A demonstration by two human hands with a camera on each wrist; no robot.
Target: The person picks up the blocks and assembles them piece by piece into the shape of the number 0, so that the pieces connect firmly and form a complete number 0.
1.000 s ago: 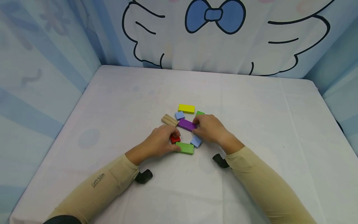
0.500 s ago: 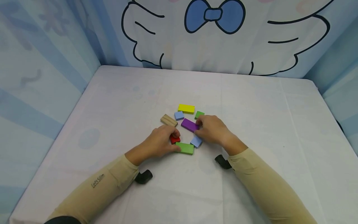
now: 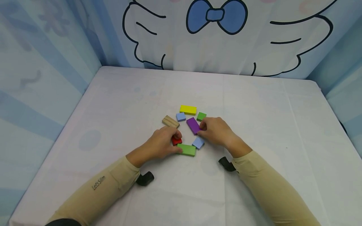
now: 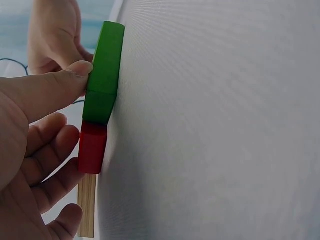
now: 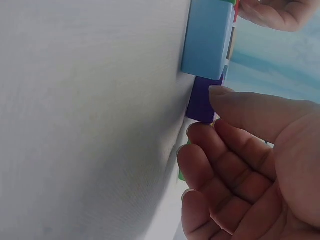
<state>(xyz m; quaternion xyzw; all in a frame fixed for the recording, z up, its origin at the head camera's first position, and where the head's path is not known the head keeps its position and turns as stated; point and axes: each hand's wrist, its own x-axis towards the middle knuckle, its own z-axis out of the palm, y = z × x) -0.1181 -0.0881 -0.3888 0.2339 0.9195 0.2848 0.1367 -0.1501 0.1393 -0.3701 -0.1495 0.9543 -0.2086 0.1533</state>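
Note:
My left hand [image 3: 162, 142] rests at the light green block [image 3: 186, 150] and the red block [image 3: 177, 141]. In the left wrist view its thumb touches the green block's side, and a loosely bent finger meets the red block [image 4: 92, 148]. My right hand [image 3: 216, 133] pinches the near right end of a purple block [image 3: 193, 126], which lies slanted on the table. The right wrist view shows the thumb against the purple block [image 5: 202, 100], with bent fingertips close at its end. Just in front of it lies a light blue block [image 3: 198, 143], touching the green block's corner.
Behind the purple block lie a small blue block [image 3: 181, 117], a yellow block [image 3: 188, 110] and a small green block [image 3: 201, 116]. A natural wood block [image 3: 171, 121] lies beyond the left hand. The white-covered table [image 3: 118, 110] reaches back to a patterned curtain [image 3: 215, 47].
The right hand has drawn the purple block a little to the right, away from the wood block, and turned it to a steeper slant. The left hand has stayed in place.

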